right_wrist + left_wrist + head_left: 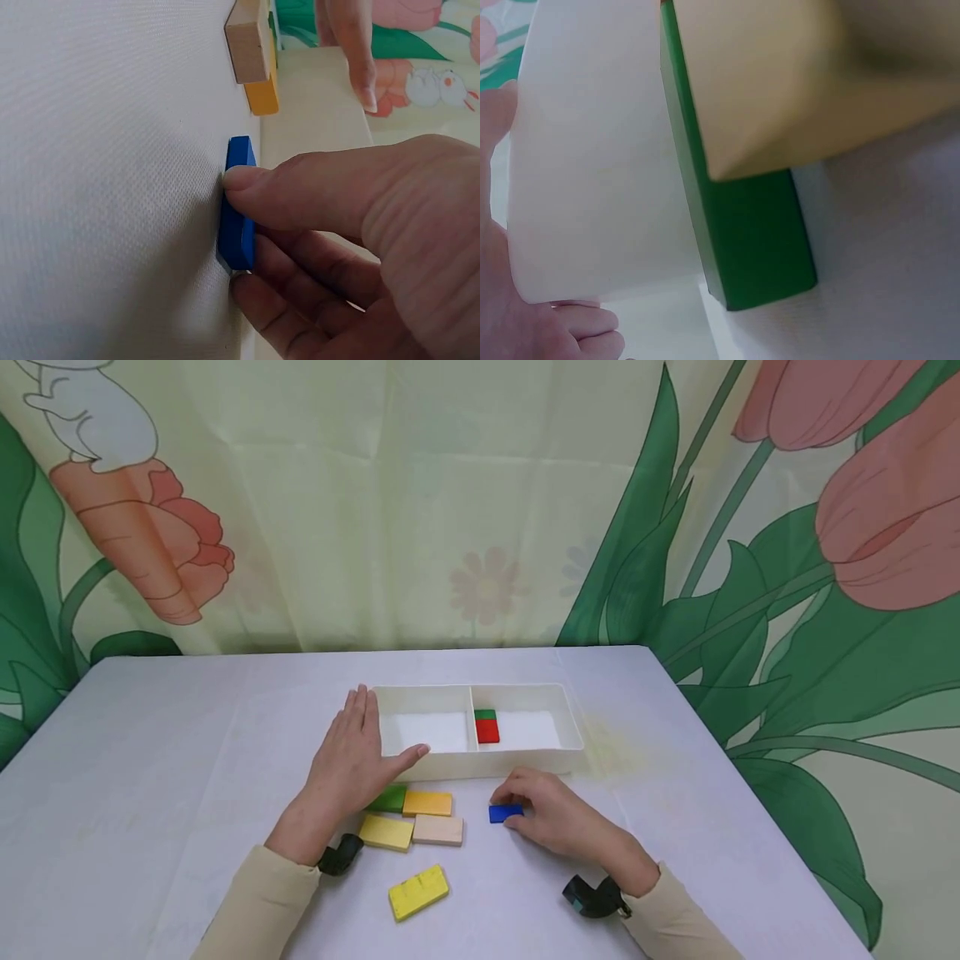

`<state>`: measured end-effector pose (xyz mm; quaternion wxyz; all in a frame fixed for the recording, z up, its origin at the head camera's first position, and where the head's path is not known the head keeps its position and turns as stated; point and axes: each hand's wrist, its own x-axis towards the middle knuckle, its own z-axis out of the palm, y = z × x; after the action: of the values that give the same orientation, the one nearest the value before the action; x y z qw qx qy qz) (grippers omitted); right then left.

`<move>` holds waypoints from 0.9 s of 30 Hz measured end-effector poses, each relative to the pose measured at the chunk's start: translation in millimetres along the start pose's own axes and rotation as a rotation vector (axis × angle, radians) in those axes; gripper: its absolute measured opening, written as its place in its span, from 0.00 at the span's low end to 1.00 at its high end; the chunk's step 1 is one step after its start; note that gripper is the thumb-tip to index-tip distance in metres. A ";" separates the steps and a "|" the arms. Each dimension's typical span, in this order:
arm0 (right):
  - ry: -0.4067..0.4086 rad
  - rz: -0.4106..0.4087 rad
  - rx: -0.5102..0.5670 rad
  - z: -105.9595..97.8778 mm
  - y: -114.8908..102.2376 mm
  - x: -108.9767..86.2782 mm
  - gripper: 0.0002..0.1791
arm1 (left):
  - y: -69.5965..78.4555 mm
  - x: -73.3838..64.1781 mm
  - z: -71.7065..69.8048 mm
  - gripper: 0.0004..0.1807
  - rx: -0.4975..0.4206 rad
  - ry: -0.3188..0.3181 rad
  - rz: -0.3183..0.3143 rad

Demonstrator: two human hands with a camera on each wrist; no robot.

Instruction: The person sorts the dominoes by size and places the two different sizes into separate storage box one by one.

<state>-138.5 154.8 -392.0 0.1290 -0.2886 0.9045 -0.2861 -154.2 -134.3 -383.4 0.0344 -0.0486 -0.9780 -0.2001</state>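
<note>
My right hand (551, 814) pinches a small blue block (506, 813) just in front of a white two-compartment box (465, 767). In the right wrist view the thumb lies across the blue block (237, 225), with fingers on its other side, close to the cloth. At the box's left end is my left hand (348, 760), its fingers straight along the end wall and its thumb over the front rim. A red block (487, 732) and a green block (485, 714) lie inside the right compartment, against the divider.
Before the box lie a green block (387, 798), an orange block (427, 803), a dull yellow block (386, 832) and a plain wood block (438, 830). A bright yellow block (418, 893) is nearer me. White cloth covers the table (165, 793); a printed curtain (375, 527) hangs behind.
</note>
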 end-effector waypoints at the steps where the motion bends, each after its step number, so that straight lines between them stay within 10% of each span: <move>1: 0.002 0.003 0.000 0.2 0.2 0.0 0.13 | 0.2 0.1 0.2 0.62 0.002 0.001 0.001; 27: 0.124 -0.149 0.019 -33.5 -8.1 -4.9 0.14 | -0.4 -1.2 -1.5 0.63 -0.010 0.002 0.012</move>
<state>-144.3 167.1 -360.0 0.0537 -0.3357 0.8840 -0.3209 -153.0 -135.3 -382.3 0.0365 -0.0546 -0.9766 -0.2050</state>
